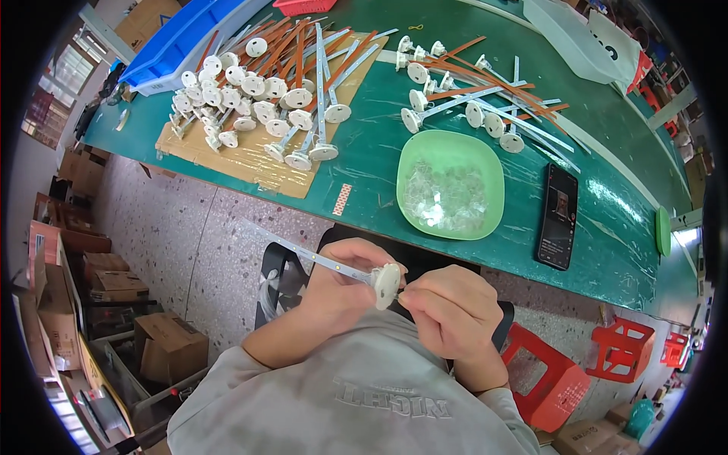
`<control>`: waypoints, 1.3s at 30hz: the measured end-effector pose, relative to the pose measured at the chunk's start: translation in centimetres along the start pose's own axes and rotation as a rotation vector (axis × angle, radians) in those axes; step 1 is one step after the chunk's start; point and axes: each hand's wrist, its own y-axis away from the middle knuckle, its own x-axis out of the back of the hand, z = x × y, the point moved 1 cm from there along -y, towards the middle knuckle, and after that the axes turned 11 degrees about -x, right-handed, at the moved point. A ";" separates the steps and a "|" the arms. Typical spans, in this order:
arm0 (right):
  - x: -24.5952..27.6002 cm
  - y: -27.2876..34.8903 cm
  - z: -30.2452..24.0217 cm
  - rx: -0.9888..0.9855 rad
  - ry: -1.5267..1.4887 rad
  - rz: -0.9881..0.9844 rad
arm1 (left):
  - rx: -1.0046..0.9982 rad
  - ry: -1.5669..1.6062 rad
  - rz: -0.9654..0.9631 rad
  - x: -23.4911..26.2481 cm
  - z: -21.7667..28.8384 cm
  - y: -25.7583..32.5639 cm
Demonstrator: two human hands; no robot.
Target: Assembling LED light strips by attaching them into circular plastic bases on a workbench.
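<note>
Gripping seemingly unfinished disc-ended strip [385, 283] in left hand [337, 294], pinching with right hand [453, 309]; beyond, cannot tell done piles [265, 112] from pending.

Left hand [334, 292] holds long white strip [326, 262] ending in round white disc [387, 287], right hand [456, 311] has fingers at disc's face. Green bench [371, 174]: heap of white and rust-brown disc-ended strips [262, 87] on brown cardboard sheet [227, 171], pale-green rounded-square bowl [455, 145] of small clear pieces [444, 197], black phone [557, 220] beside it
</note>
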 end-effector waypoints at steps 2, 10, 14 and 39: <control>0.0 0.0 -0.2 0.021 0.027 -0.013 | -0.013 -0.038 0.008 -0.1 0.1 0.3; -1.2 1.3 0.1 0.245 0.247 -0.062 | -0.008 -0.169 0.176 0.4 -0.1 2.6; -2.0 2.7 0.7 0.207 0.224 0.033 | -0.074 -0.233 0.114 -0.1 -0.3 3.2; -2.4 0.1 -0.8 -0.243 -0.132 -0.136 | -0.206 -0.684 -0.259 1.3 1.7 1.4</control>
